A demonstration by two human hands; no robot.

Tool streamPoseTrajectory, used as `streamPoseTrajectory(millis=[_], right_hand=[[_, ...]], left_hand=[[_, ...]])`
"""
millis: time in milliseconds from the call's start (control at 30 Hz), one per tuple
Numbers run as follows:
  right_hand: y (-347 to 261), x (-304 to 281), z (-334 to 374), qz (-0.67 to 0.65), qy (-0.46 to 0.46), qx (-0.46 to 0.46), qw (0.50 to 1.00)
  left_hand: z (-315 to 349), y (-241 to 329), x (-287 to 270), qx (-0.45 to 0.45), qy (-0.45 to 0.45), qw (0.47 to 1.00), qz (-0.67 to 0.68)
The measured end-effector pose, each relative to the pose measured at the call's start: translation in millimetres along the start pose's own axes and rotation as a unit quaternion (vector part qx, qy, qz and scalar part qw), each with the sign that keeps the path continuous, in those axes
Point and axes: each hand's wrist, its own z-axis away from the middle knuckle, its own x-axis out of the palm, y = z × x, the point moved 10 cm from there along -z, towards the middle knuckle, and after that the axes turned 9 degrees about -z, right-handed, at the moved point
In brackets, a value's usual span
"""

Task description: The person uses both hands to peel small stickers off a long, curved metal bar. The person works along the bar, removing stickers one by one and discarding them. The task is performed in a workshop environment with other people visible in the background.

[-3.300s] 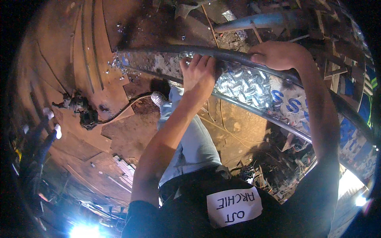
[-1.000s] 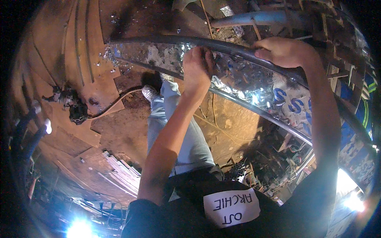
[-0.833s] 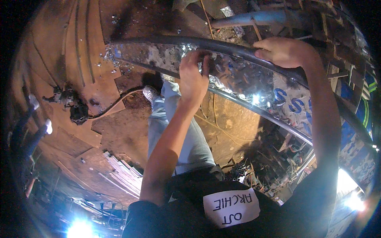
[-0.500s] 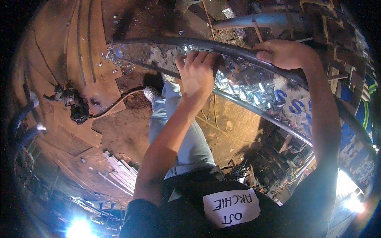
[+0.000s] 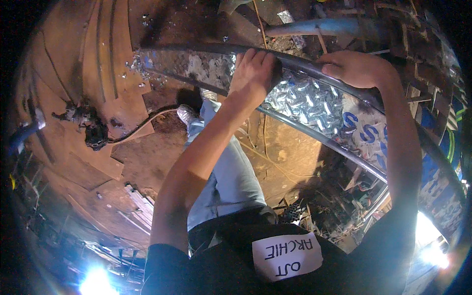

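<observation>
You get glare from a lamp [image 5: 98, 283] at lower left, a shiny strip [image 5: 307, 104], and dark, bent edges.

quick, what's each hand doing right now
Left hand: curled at the dark rail; whether it holds anything cannot be told.
Right hand: closed on the same rail.

Bare hands: two, one left hand [image 5: 254, 74], one right hand [image 5: 361, 70]
Metal panel [image 5: 307, 104]: one, raised pattern
Panel-edge bars: two, upper bar [image 5: 305, 66] and lower bar [image 5: 324, 138]
Blue pipe [image 5: 329, 26]: one
Dark machine [image 5: 96, 133]: one, with one hose [image 5: 152, 122]
Bright lamps: two, left lamp [image 5: 98, 283] and right lamp [image 5: 436, 257]
Paper label [image 5: 286, 258]: one
Pale strips [image 5: 140, 204]: several, overlapped, exact count unclear
Shiny bits [image 5: 133, 64]: many, too small to count
</observation>
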Motion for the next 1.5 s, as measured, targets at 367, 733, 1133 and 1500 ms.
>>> streamPoseTrajectory(millis=[367, 733, 1133, 1500], right_hand=[[2, 4, -2, -0.023, -0.023, 0.009, 0.999], [2, 5, -4, -0.052, -0.009, -0.034, 0.998], [2, 6, -6, -0.026, -0.040, -0.002, 0.999], [5, 5, -5, -0.031, -0.001, -0.024, 0.999]], left_hand=[[26, -30, -14, -0.165, 0.029, 0.978, 0.125], [11, 6, -23, 0.000, 0.003, 0.994, -0.107], [-1, 12, -8, 0.141, -0.015, 0.987, -0.070], [9, -23, 9, -0.039, -0.017, 0.997, 0.063]])
